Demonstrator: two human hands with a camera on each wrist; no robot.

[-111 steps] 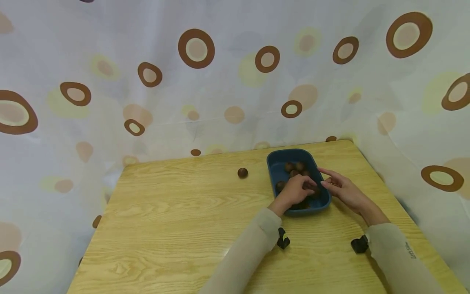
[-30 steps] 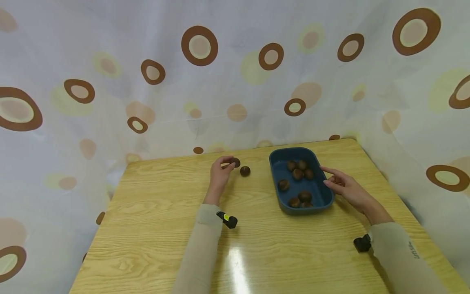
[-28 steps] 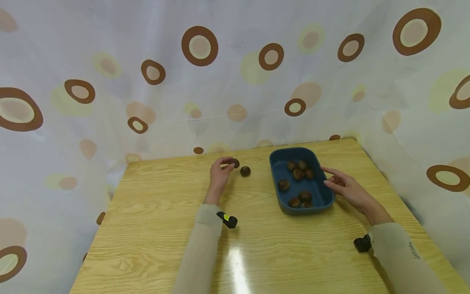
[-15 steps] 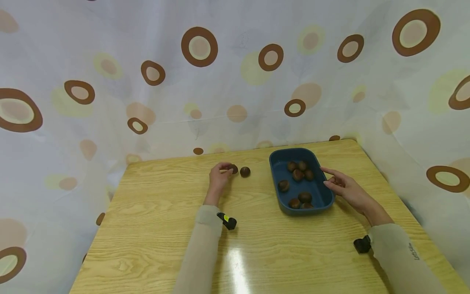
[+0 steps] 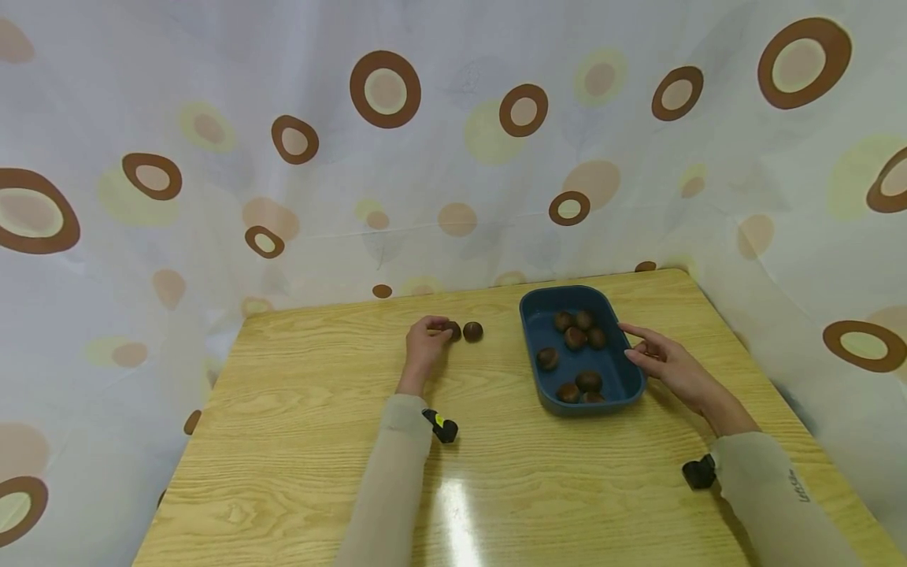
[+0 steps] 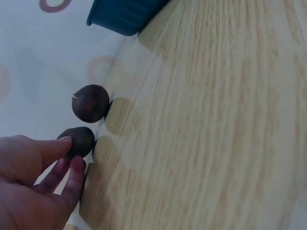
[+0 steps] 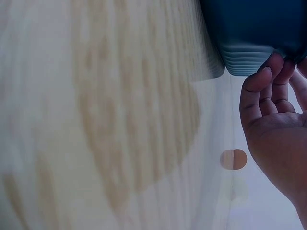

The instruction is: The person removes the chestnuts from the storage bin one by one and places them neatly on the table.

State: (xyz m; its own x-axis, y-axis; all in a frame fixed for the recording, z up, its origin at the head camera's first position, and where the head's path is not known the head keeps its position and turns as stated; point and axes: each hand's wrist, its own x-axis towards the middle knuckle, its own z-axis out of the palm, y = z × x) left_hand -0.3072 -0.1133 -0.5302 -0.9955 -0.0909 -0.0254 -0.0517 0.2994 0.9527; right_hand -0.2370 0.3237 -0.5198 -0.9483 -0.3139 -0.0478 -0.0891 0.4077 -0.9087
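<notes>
In the head view my left hand (image 5: 425, 345) pinches a dark brown chestnut (image 5: 453, 331) at table level, just left of a second chestnut (image 5: 472, 331). The left wrist view shows the thumb and fingertips on the held chestnut (image 6: 80, 142), with a small gap to the other chestnut (image 6: 91, 103). My right hand (image 5: 666, 362) stays at the right side of a blue rectangular container (image 5: 549, 394), its fingertips touching the outer wall near the rim. Several chestnuts (image 5: 575, 338) lie inside the container. From the right wrist, the fingers (image 7: 273, 64) meet the container's underside edge.
The wooden table (image 5: 319, 409) reaches a patterned curtain (image 5: 439, 157) at the back and right. A black wrist camera (image 5: 442, 426) sits on the left sleeve, another black camera (image 5: 700, 472) on the right one.
My left hand went from inside the container to the left with a chestnut, then lowered it to the table beside the other one. The right hand has stayed at the container's side.
</notes>
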